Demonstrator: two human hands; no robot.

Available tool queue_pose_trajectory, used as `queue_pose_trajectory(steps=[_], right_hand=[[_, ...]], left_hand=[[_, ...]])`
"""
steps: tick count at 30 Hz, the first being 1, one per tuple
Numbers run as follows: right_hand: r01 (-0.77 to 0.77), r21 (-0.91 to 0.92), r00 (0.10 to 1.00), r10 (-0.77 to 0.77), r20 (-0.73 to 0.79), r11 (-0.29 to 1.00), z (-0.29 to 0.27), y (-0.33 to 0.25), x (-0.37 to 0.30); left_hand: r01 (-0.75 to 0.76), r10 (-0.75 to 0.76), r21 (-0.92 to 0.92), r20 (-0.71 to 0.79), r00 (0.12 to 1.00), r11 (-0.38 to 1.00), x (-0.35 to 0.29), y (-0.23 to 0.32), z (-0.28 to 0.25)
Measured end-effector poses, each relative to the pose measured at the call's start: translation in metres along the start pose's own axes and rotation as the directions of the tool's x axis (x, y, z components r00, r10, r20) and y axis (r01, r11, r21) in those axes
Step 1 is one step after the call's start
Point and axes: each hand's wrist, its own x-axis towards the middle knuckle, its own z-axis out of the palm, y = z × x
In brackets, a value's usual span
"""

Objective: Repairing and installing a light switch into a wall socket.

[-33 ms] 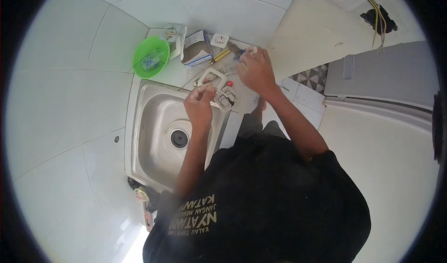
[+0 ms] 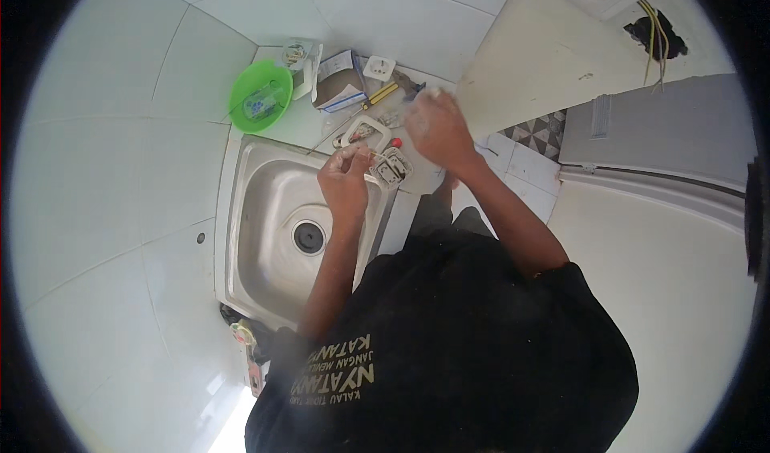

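Two hands: left hand (image 2: 343,184) pinches something thin; right hand (image 2: 441,132) curls, blurred, contents impossible to tell.
White socket part (image 2: 391,168): by the left fingertips, near the sink (image 2: 261,212) corner.
Drain (image 2: 309,238) risk: a loose pinch could drop small pieces in.
Clutter: white frame (image 2: 379,125), red knob (image 2: 396,142), yellow tool (image 2: 382,94) and open box (image 2: 343,102) crowd the reach.

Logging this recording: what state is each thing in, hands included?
Left hand: curled at the white fitting; firmness of grip unclear.
Right hand: raised, blurred; whether it holds anything unclear.
White frame: lying down.
Green bowl: holding a clear package.
Cardboard box: open.
Yellow-and-black tool: lying down.
Wires: hanging out of a wall hole.
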Motion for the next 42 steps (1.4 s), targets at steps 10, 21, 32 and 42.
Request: queue_pose_trajectory(steps=[10,21,32,42], right_hand=[[-0.417,0.33,0.882,0.29,0.372,0.847,-0.026,-0.041,-0.046],[-0.449,0.382,0.887,0.354,0.295,0.808,-0.006,-0.043,-0.061],[-0.343,0.508,0.937,0.255,0.237,0.79,-0.095,-0.085,-0.041],[-0.03,0.339,1.0,0.029,0.007,0.94,-0.124,-0.104,-0.04]], left_hand=[[-0.242,0.337,0.662,-0.018,0.941,0.709,-0.033,-0.037,0.006],[0.015,0.024,0.193,-0.201,0.979,0.981,-0.037,-0.064,0.027],[0.221,-0.045,-0.426,0.385,0.922,0.878,-0.041,-0.008,0.002],[0.12,0.198,-0.615,0.424,0.884,0.779,-0.062,0.051,0.021]])
